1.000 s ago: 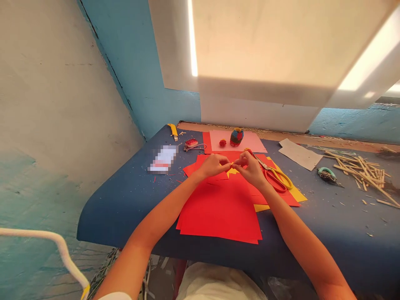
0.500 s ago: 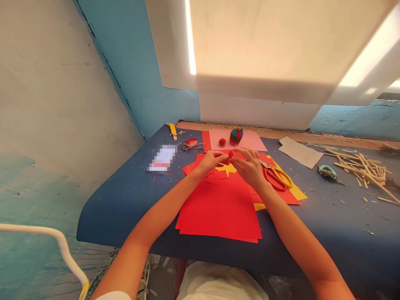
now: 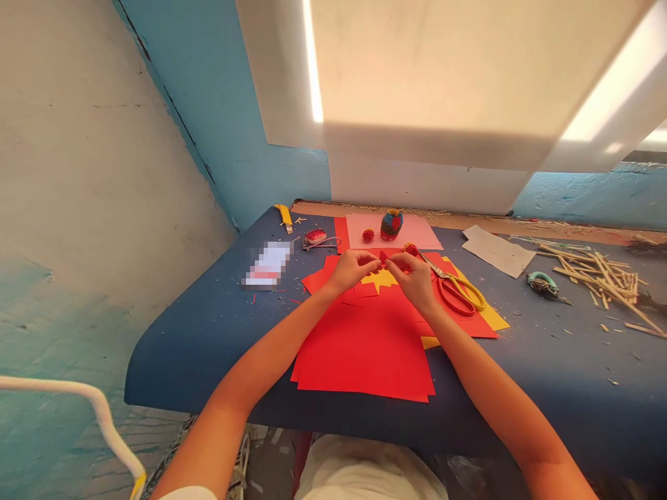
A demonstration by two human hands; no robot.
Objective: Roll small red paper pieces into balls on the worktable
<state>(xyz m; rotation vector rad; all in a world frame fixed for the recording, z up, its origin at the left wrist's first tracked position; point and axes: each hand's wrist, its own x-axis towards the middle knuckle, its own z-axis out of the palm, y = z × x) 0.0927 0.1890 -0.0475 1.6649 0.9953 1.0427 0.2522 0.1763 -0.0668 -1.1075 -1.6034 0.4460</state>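
Observation:
My left hand point(image 3: 351, 269) and my right hand point(image 3: 414, 276) meet over the table, both pinching a small red paper piece point(image 3: 384, 257) between their fingertips. Below them lies a yellow jagged paper cutout point(image 3: 381, 280) on a stack of red paper sheets point(image 3: 365, 344). Yellow-handled scissors point(image 3: 458, 289) lie just right of my right hand. A small red ball point(image 3: 410, 248) sits just beyond my right fingers.
On the dark blue table point(image 3: 208, 312) stand a multicoloured woven figure point(image 3: 391, 224) and a red ball point(image 3: 368, 235) on pink paper. A yellow cutter point(image 3: 284, 216), a pile of sticks point(image 3: 599, 274), a tape dispenser point(image 3: 542, 283) and white paper point(image 3: 495, 251) lie around.
My hands let go of the yellow cutout, which now lies on the red sheets, and took up a small red paper piece. The small red ball has come into view.

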